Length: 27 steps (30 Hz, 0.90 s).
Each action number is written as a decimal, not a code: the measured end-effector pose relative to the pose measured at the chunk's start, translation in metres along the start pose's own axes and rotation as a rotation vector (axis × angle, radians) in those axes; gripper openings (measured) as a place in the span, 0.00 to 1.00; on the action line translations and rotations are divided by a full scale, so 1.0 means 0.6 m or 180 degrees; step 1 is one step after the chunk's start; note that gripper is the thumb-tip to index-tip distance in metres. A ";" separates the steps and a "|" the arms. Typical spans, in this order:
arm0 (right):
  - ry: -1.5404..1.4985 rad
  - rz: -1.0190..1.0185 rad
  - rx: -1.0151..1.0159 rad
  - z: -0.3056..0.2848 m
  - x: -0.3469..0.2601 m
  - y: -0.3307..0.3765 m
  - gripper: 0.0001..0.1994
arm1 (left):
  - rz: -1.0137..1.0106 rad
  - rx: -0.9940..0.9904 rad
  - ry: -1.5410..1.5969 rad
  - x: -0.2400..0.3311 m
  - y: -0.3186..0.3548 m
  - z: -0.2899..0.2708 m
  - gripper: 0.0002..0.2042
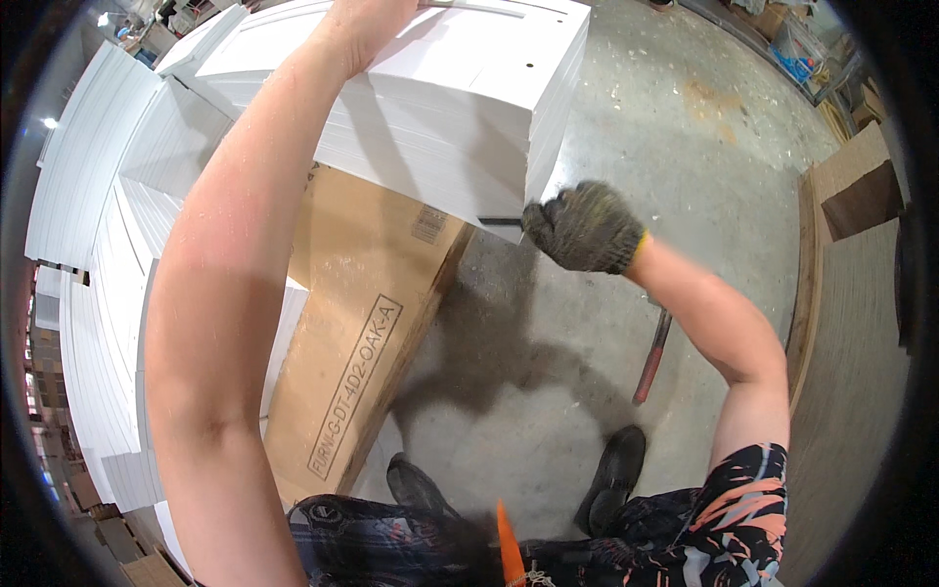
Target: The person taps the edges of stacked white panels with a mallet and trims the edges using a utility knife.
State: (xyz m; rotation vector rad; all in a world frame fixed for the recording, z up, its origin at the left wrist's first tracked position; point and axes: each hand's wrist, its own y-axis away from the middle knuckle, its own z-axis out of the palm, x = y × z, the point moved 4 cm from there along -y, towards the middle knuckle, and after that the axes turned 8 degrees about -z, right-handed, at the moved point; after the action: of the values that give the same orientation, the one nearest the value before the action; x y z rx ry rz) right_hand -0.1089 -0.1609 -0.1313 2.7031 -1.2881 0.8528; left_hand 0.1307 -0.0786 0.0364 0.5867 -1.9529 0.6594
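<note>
stack of white boards (421, 137) stands ahead of the person, its near right corner just beside the right hand (587, 230). right hand, gloved, is curled narrow, apparently round a dark bar (501, 222) that crosses the lower corner in view; contact with the boards cannot be told. left hand (381, 22), bare, is over the top of the stack, fingers cut off by the upper rim; cannot tell whether wide or narrow. brown carton (372, 293) lies below the near side. red-handled tool (653, 357) lies on the floor (685, 157), near the right shoe (613, 474). risks, as judged: a slip of the bar could chip board edges; uneven force at the corner could skew the stack; a sharp edge could nick the bare left hand; a step rightward could catch the red-handled tool and upset footing.
</note>
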 end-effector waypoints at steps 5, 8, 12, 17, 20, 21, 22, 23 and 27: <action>0.1075 0.0759 0.1385 -0.138 0.142 0.011 0.23 | -0.0212 -0.0184 0.0317 -0.020 -0.002 0.001 0.09; 0.1882 0.0446 0.1259 -0.156 0.118 -0.006 0.19 | -0.0276 -0.0229 0.0293 -0.020 -0.001 -0.001 0.09; -0.0216 0.0217 0.0961 -0.055 0.008 -0.006 0.08 | -0.0174 -0.0097 -0.0022 -0.010 0.002 0.003 0.09; -0.0865 0.0142 0.0134 0.073 -0.057 0.034 0.07 | -0.0247 -0.0161 -0.0096 -0.016 -0.006 0.002 0.10; -0.0082 -0.0016 0.0141 0.037 -0.006 0.027 0.07 | 0.0014 -0.0025 -0.0363 -0.007 -0.003 0.012 0.09; -0.0217 0.0149 0.0136 -0.013 0.027 0.012 0.07 | 0.0028 -0.0112 -0.0146 -0.014 -0.005 0.012 0.09; 0.0312 0.0326 0.0714 -0.079 0.055 -0.004 0.13 | -0.0073 -0.0139 -0.0014 -0.024 -0.005 0.004 0.09; 0.0779 0.0367 0.1227 -0.130 0.083 -0.023 0.15 | -0.0208 -0.0166 0.0110 -0.034 0.001 -0.010 0.09; 0.0488 0.0349 0.2002 -0.151 0.137 -0.014 0.20 | -0.0313 -0.0259 0.0237 -0.023 -0.001 0.009 0.07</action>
State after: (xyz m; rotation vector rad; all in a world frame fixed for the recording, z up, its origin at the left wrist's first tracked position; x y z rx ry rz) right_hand -0.1032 -0.1910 -0.0128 2.9220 -1.3155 1.6902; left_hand 0.1335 -0.0808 0.0220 0.5954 -1.8599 0.5305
